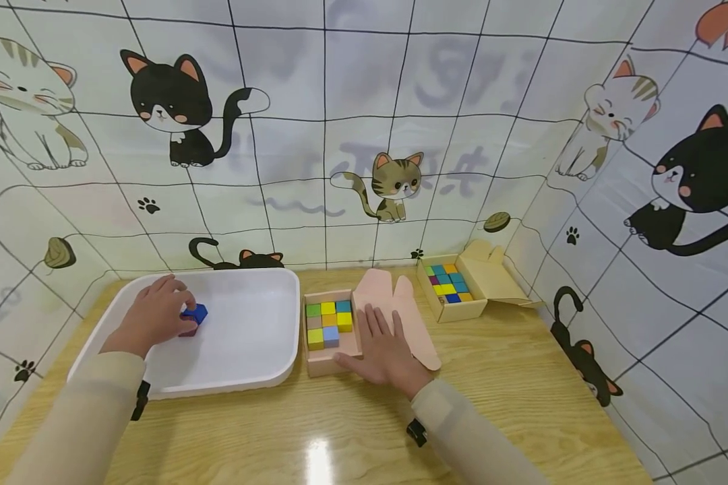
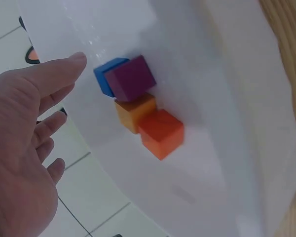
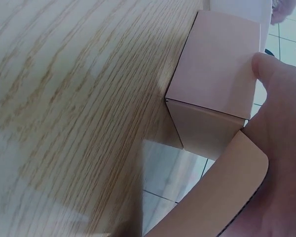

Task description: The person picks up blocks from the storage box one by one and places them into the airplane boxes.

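My left hand (image 1: pixel 152 315) is over the white tray (image 1: pixel 236 367), fingers loosely bent and holding nothing. In the left wrist view its fingertips are beside a blue cube (image 2: pixel 103 79) and a purple cube (image 2: pixel 131 79), apart from them. An orange cube (image 2: pixel 135 112) and a red-orange cube (image 2: pixel 161 133) adjoin these; the head view hides them behind the hand. My right hand (image 1: pixel 382 350) rests with spread, fairly straight fingers on the pink cardboard box (image 1: pixel 327 368) and its folded-back lid (image 1: pixel 414 323). Its thumb lies at the box's near edge. Several coloured cubes (image 1: pixel 329 316) sit inside.
A second, yellowish cardboard box (image 1: pixel 461 311) full of coloured cubes stands farther back on the right, its lid (image 1: pixel 500 279) folded open. The wooden table (image 1: pixel 267 438) meets a tile-patterned sheet with cartoon cats (image 1: pixel 297 155) behind and at both sides.
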The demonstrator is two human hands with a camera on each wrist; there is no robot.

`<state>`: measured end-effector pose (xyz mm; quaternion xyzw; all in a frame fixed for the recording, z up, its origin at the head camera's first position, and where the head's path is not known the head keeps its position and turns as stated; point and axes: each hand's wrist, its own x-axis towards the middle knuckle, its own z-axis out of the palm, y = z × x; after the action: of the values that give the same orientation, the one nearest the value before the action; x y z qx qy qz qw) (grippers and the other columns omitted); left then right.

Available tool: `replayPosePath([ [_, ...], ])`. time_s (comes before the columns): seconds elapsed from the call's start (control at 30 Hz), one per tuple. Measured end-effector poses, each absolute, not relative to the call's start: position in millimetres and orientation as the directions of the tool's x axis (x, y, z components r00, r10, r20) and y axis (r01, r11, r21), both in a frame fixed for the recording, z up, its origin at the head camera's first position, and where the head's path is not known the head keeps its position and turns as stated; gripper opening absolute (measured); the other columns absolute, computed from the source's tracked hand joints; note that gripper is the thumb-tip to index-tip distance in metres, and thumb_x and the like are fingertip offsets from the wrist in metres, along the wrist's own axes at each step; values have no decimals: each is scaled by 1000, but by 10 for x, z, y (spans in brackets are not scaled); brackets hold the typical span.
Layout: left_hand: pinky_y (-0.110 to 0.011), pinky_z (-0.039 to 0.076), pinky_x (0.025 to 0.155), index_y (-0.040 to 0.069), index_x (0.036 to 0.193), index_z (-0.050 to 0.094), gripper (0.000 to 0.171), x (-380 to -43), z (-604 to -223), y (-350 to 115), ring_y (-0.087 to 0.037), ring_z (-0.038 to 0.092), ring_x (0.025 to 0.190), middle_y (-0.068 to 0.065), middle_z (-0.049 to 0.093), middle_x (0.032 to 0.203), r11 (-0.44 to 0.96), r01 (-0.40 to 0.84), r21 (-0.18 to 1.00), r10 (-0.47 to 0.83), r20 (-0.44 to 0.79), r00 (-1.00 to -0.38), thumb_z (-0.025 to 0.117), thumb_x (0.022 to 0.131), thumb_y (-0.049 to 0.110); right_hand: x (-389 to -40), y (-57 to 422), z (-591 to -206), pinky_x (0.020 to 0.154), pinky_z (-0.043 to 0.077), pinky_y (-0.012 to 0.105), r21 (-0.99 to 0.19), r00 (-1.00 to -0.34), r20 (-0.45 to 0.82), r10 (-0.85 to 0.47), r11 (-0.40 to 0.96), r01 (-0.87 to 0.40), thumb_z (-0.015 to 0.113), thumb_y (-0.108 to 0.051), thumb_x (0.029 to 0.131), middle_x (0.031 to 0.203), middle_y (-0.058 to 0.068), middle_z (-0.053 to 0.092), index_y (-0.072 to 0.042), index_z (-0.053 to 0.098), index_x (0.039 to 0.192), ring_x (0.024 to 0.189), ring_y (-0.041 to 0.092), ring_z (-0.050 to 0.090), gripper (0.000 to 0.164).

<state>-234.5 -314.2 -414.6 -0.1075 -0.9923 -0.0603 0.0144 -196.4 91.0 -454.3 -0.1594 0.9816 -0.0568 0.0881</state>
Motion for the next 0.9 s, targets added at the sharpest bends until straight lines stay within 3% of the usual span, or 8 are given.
replayPosePath([
  [0.63, -68, 30, 93, 9, 93, 68, 37, -2362, -4406, -3340, -44, 36, 109, -26, 51, 112, 986, 138, 92, 140, -19, -990, 81, 64, 28, -1953, 913, -4549, 114, -4, 54, -128, -935, -147, -322, 944, -305, 25, -80, 78, 156, 9, 5, -11, 5, 148, 144, 26, 5, 100],
  [0.9, -67, 31, 92, 10, 87, 66, 31, -2380, -4412, -3328, -42, 38, 102, -22, 52, 103, 988, 126, 90, 130, -41, -991, 81, 64, 26, -1970, 908, -4574, 114, -5, 54, -134, -938, -142, -316, 945, -298, 27, -79, 78, 156, 8, 4, -13, 5, 148, 144, 25, 5, 99],
])
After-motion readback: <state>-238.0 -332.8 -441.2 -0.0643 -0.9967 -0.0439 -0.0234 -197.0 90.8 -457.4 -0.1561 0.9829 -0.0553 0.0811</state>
